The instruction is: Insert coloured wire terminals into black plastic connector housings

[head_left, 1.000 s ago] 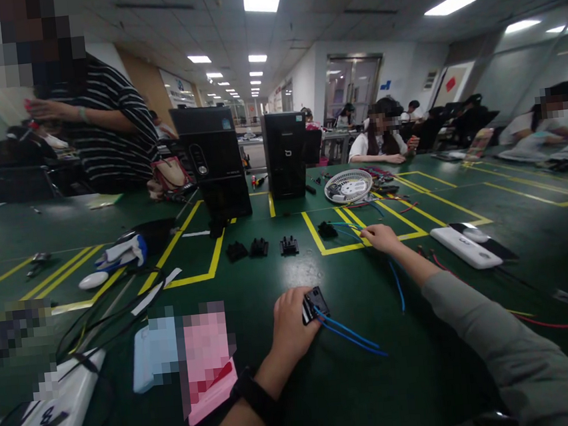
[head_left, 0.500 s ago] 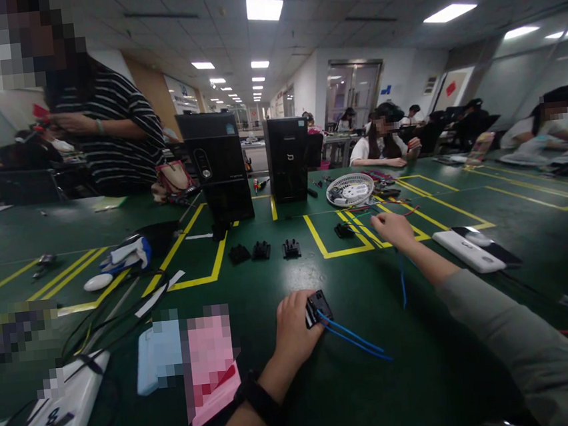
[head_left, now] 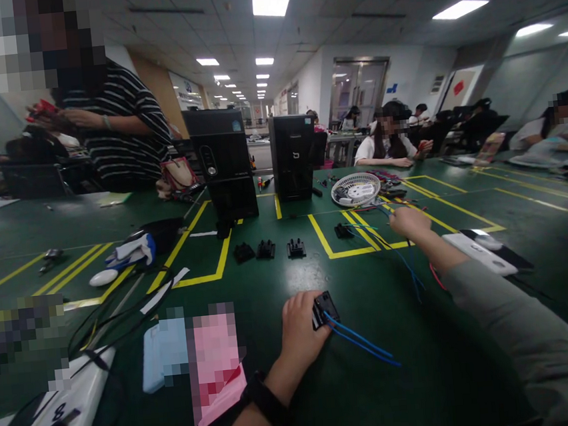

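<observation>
My left hand (head_left: 302,325) is closed around a black plastic block (head_left: 328,307) just above the green table. Two blue wires (head_left: 364,340) stick out of the block toward the lower right. Farther off, my right hand (head_left: 409,222) is closed in a pinch on thin wires, and blue wires (head_left: 412,271) hang below it. A red wire (head_left: 437,280) shows beneath the right forearm. Left of that hand lies another black block (head_left: 344,231) with wires attached. Several similar black blocks (head_left: 296,248) sit in a row in the middle of the table. The right fingertips are partly hidden.
Two black computer towers (head_left: 294,162) stand at the back. A white basket (head_left: 355,189) holds small parts. White power banks (head_left: 479,253) lie at the right, a pink case (head_left: 224,396) and cables at the left. A person in a striped shirt (head_left: 114,122) stands at the back left.
My right hand has shifted slightly right, and more blue wires and a red wire now hang from or below it. My left hand keeps its grip on the block.
</observation>
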